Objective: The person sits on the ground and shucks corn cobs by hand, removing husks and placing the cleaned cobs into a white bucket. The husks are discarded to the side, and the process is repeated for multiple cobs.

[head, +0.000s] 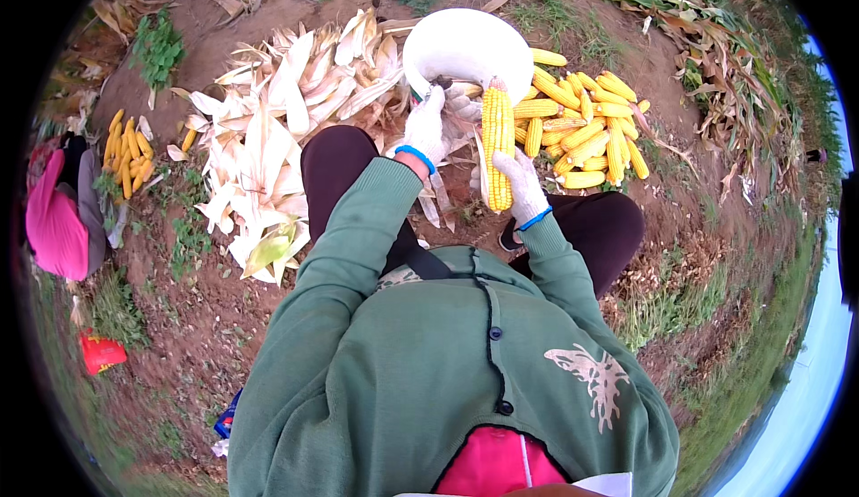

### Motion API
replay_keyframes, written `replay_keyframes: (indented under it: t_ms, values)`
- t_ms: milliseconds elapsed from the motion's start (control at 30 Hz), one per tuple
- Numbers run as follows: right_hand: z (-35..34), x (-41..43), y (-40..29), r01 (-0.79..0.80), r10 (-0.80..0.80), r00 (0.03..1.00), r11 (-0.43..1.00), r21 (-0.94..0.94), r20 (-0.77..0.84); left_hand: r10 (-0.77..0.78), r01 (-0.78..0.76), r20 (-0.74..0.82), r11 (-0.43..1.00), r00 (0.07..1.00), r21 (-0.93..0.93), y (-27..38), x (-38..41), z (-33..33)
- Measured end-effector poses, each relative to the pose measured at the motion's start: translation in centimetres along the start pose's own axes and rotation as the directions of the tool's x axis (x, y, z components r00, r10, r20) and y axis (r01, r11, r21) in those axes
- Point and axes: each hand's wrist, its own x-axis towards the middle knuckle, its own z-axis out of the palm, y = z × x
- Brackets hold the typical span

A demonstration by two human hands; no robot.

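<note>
My right hand (pixel 522 178), in a white knit glove with a blue cuff, is closed around the lower part of a yellow ear of corn (pixel 498 138). The ear stands nearly upright in the view, and pale husk shows along its left side. My left hand (pixel 425 124), gloved the same way, is left of the ear, at the near rim of a white rounded container (pixel 468 41). A small dark thing shows by its fingertips; what that hand grips is unclear. Loose husk hangs between my knees.
Bare yellow ears (pixel 584 128) lie piled on the right, pale husks (pixel 268 114) on the left. Farther left, a person in pink (pixel 57 215) sits by another corn pile (pixel 127 151). A red container (pixel 102 351) lies behind them. Dry stalks (pixel 725 47) line the upper right.
</note>
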Motion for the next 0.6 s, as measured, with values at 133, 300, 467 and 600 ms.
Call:
replay_keyframes:
  t_ms: [133, 300, 467, 600]
  values:
    - [0.1, 0.3, 0.7, -0.013, 0.052, 0.992, 0.944, 0.329, -0.111, 0.010, -0.009, -0.019, 0.998, 1.000, 0.054, 0.1, -1.1, 0.6]
    - [-0.4, 0.7, 0.2, 0.017, 0.045, 0.992, 0.878, 0.478, -0.118, 0.082, -0.051, -0.019, 0.767, 0.996, 0.640, 0.4, -1.0, -1.3]
    - [-3.9, 2.1, 1.1, 0.009, 0.061, 0.985, 0.916, 0.402, -0.160, 0.032, -0.448, 0.456, -0.137, 0.890, 0.884, 0.9, -2.2, -0.3]
    - [-4.3, 2.5, 0.7, -0.011, 0.101, 0.968, 0.932, 0.364, -0.229, -0.062, -0.549, 0.566, -0.348, 0.822, 0.760, -0.6, -3.2, -1.3]
